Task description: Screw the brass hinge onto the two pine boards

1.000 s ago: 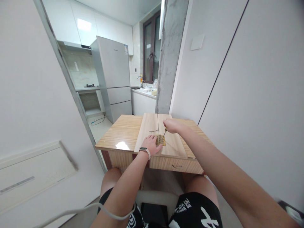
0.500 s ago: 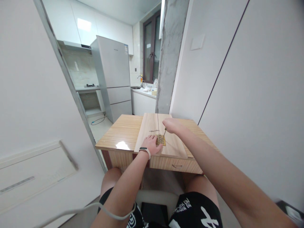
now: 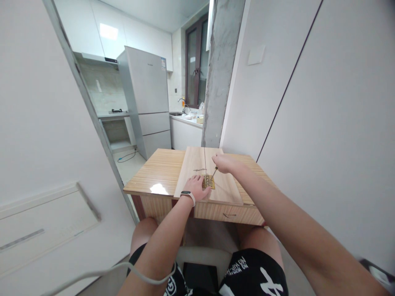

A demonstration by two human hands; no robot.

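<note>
Two pale wooden boards (image 3: pixel 226 191) lie side by side on a table, with a narrow seam between them. A brass-coloured hinge (image 3: pixel 212 183) sits across the seam near the front. My left hand (image 3: pixel 195 186) lies flat over the hinge's left part and the board, its fingers stretched and thumb apart. Wrapped in a fist round its handle, my right hand (image 3: pixel 222 162) holds a screwdriver (image 3: pixel 214 172). The shaft slants down, its tip at the hinge's right leaf. Any screw under the tip is too small to make out. Small dark pieces (image 3: pixel 200 169) lie behind my left hand.
The wood-grain table (image 3: pixel 163 168) has a front drawer with a dark handle (image 3: pixel 229 216). My legs are beneath its edge. A pale cable (image 3: pixel 101 272) crosses my left arm. A fridge (image 3: pixel 148 82) and kitchen counter (image 3: pixel 187 128) stand beyond; a white wall (image 3: pixel 324 123) rises on the right.
My right hand has turned slightly on the screwdriver, and its forearm has dropped a little. The left hand and hinge stay in place.
</note>
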